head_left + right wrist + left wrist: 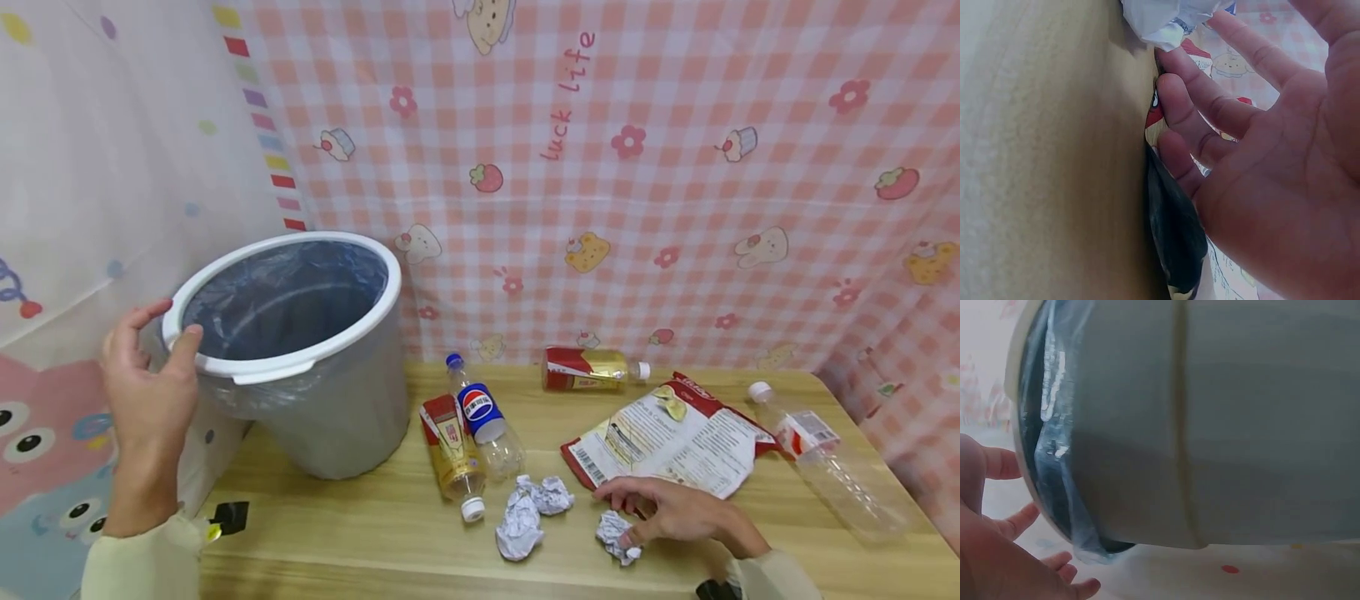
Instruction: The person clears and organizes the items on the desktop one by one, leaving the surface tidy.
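Note:
At the left, a grey trash bin (330,417) with a white rim stands on the table, lined with a clear plastic bag. My left hand (153,379) is at its rim, thumb and index fingertip touching the white edge; in the left wrist view its other fingers (1054,559) spread loosely below the rim. My right hand (678,510) hovers low over a crumpled paper ball (617,533), thumb and fingers apart around it. In the right wrist view, the white paper (1154,19) is right at the fingertips. Behind this hand lies a red and white chip bag (675,437).
Two more crumpled papers (519,525) lie left of the right hand. Beside the bin are a Pepsi bottle (483,408) and a red-labelled bottle (453,450). Another such bottle (588,368) lies by the checked curtain (525,250). A clear bottle (832,467) lies far right.

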Tool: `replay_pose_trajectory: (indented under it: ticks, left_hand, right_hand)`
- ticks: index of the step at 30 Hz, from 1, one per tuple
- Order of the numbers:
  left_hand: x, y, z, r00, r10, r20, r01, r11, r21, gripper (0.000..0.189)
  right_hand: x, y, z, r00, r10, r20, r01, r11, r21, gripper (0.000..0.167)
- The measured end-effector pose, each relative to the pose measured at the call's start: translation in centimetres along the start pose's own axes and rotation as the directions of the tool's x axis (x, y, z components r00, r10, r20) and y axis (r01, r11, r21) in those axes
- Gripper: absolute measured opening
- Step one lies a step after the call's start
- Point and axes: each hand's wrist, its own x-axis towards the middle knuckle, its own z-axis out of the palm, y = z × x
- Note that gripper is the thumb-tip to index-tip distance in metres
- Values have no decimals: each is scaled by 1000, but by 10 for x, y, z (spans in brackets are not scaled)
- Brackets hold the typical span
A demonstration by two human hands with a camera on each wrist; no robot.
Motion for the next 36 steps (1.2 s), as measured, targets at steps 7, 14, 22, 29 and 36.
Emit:
replay_pose_trajectory:
  ticks: [7,14,22,29,36]
  left_hand:
    - [6,-9,8,999,-47,17,47,999,-4,42]
    - [10,-17,10,993,-99,67,98,995,13,43]
    - [10,-24,12,981,-161,110,172,980,-101,46]
    - [8,-25,18,982,-147,119,167,969,-182,46]
    - [7,-27,21,987,-132,96,149,969,-198,42]
  right_hand:
    - [1,1,1,1000,-12,-4,12,1000,-22,47]
    - [2,2,4,999,-30,-13,29,999,-33,45]
    - [2,3,8,1000,-6,-21,5,999,-48,45]
    - [-1,2,10,999,-5,-42,4,999,-33,47]
    - [-2,0,13,996,-1,-85,-1,1000,-18,46]
